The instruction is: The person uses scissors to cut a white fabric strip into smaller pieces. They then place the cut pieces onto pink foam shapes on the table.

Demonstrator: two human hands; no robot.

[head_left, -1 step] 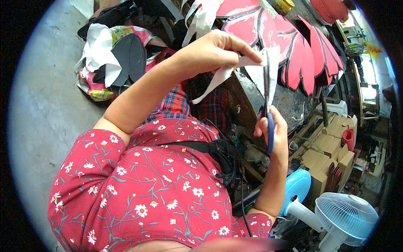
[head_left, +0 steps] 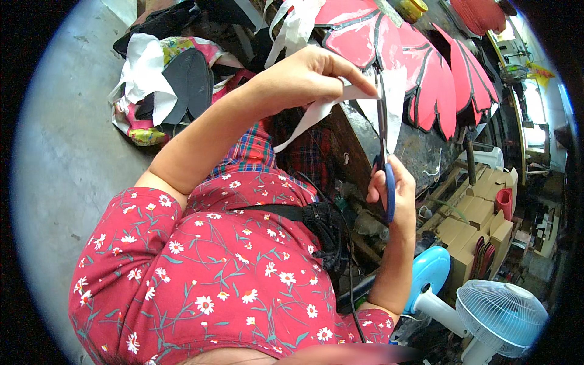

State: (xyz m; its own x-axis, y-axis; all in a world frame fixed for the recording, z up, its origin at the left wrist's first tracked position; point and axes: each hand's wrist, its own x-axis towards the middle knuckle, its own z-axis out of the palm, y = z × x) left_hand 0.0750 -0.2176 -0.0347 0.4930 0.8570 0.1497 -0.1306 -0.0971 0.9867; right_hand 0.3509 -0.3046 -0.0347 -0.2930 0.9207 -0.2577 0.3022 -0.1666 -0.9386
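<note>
Curving white strip point(head_left: 316, 112), blue-handled scissors point(head_left: 383, 145)

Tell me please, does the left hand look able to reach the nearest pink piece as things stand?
Probably yes: the pink piece lies just beyond the left hand, with nothing visible between. But it pinches a white strip, which it would likely release first, and the scissors are close.

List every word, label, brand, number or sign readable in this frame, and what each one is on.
No text can be read.
On the scissors and white material, no lettering shows.
On the yellow container, cardboard boxes and fan, any print is too small or blurred.
</note>
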